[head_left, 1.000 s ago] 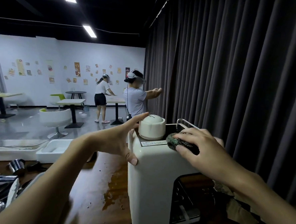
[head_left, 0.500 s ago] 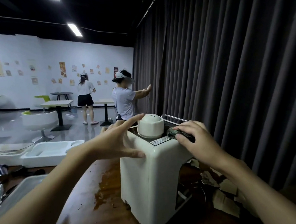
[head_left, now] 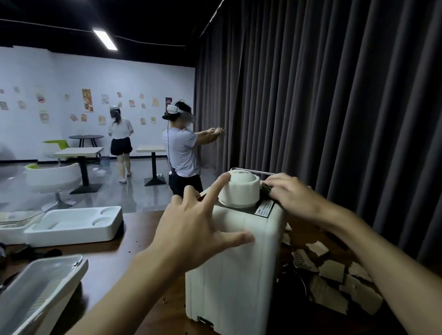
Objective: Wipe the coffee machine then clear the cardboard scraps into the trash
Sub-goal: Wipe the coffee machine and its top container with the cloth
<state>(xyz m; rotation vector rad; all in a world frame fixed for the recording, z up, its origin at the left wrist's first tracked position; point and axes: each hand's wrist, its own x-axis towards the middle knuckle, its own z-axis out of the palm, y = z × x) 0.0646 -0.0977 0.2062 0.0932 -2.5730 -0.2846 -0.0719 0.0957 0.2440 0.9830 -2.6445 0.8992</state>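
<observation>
Bare wooden table (head_left: pixel 143 243) left of coffee machine (head_left: pixel 234 271); cardboard scraps (head_left: pixel 337 280) crowd right side

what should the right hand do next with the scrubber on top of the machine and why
Probably drag the dark scrubber across the top beside the white dome lid. The right hand presses it there, and the left hand braces the coffee machine; cardboard scraps wait.

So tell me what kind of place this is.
Probably a café-style room used for recording sessions: small tables with swivel chairs, food posters on the wall, and two people wearing headsets.
</observation>
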